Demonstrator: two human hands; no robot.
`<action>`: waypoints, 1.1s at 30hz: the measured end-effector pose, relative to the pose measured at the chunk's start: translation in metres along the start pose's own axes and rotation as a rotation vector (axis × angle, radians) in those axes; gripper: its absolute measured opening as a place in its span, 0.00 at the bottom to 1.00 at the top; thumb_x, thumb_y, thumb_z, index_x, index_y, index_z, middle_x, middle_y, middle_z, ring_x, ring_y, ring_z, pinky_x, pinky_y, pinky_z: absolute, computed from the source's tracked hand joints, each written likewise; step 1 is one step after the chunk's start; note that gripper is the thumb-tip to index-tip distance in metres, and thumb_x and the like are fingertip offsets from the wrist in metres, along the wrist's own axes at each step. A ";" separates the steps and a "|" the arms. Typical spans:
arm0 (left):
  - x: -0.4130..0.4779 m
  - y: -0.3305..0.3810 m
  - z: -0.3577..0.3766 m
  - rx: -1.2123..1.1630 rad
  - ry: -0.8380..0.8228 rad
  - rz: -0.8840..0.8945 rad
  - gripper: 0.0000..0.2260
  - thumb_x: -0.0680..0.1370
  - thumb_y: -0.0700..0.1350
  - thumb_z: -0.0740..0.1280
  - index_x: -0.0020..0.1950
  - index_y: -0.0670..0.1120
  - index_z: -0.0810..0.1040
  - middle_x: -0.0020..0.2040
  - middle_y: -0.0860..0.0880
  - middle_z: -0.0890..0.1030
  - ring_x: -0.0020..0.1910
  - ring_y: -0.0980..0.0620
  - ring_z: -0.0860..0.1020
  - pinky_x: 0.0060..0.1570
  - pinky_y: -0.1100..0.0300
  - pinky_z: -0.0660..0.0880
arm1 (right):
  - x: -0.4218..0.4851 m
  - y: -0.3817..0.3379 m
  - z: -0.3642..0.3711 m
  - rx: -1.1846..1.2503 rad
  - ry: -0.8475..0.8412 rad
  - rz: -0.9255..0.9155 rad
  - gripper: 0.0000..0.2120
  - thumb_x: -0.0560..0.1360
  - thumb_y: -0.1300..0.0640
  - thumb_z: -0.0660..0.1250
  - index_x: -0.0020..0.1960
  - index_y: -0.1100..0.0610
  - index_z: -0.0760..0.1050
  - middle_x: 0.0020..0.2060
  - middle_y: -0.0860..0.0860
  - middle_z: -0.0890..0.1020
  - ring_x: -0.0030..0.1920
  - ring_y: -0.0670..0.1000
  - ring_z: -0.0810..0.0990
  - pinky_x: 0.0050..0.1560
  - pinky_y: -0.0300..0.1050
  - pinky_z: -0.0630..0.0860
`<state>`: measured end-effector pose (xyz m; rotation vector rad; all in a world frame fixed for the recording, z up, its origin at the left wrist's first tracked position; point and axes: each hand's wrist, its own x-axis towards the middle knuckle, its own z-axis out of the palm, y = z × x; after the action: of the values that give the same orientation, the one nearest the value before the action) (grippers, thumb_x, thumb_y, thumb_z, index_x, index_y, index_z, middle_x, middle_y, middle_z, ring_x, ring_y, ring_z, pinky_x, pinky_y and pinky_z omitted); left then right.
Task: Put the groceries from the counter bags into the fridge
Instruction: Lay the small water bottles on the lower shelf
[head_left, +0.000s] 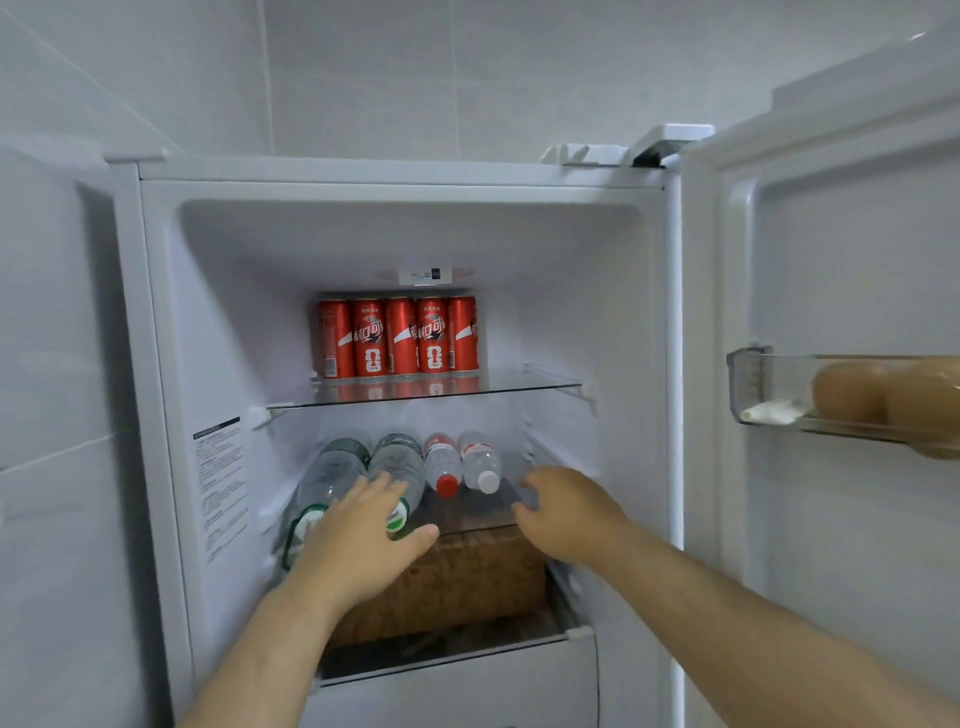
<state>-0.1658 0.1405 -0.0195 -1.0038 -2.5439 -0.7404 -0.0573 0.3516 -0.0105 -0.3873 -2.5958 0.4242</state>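
Note:
The fridge (171, 322) stands open in front of me. Several red cans (400, 338) line the back of the upper glass shelf (519, 387). On the shelf below lie two large green-capped water bottles (400, 467) and two small bottles (462, 465), one with a red cap and one with a white cap. My left hand (363, 540) rests flat on the large bottles with fingers spread. My right hand (566, 512) hovers at the right end of that shelf, fingers loosely curled; whether it holds anything I cannot tell. A brown loaf-like block (467, 577) sits under the shelf.
The fridge door (841, 270) hangs open on the right, with brown eggs (852, 397) in its clear door bin (748, 384). A white drawer front (467, 686) closes the bottom. Tiled wall lies to the left and above.

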 end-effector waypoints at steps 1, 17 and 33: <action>-0.006 0.005 0.001 -0.019 0.010 0.025 0.33 0.75 0.66 0.61 0.77 0.57 0.58 0.79 0.55 0.54 0.78 0.54 0.49 0.76 0.50 0.52 | -0.009 -0.003 -0.004 0.013 0.006 0.003 0.09 0.78 0.49 0.62 0.52 0.52 0.77 0.49 0.50 0.81 0.46 0.50 0.77 0.46 0.43 0.73; -0.098 0.108 0.035 -0.425 -0.128 0.350 0.34 0.72 0.68 0.64 0.68 0.46 0.75 0.69 0.49 0.74 0.69 0.52 0.69 0.65 0.62 0.60 | -0.228 0.021 -0.077 -0.287 0.053 0.135 0.22 0.81 0.52 0.61 0.74 0.53 0.67 0.72 0.48 0.70 0.72 0.51 0.66 0.69 0.45 0.66; -0.287 0.363 0.058 -0.478 -0.344 0.769 0.39 0.66 0.71 0.54 0.73 0.55 0.67 0.73 0.60 0.65 0.74 0.59 0.61 0.71 0.61 0.56 | -0.523 0.081 -0.215 -0.342 0.281 0.517 0.22 0.79 0.51 0.62 0.73 0.52 0.68 0.70 0.46 0.73 0.70 0.48 0.69 0.69 0.45 0.67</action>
<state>0.2865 0.2429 -0.0698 -2.2431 -1.9486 -0.9951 0.5077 0.2949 -0.0744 -1.1593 -2.2665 0.0750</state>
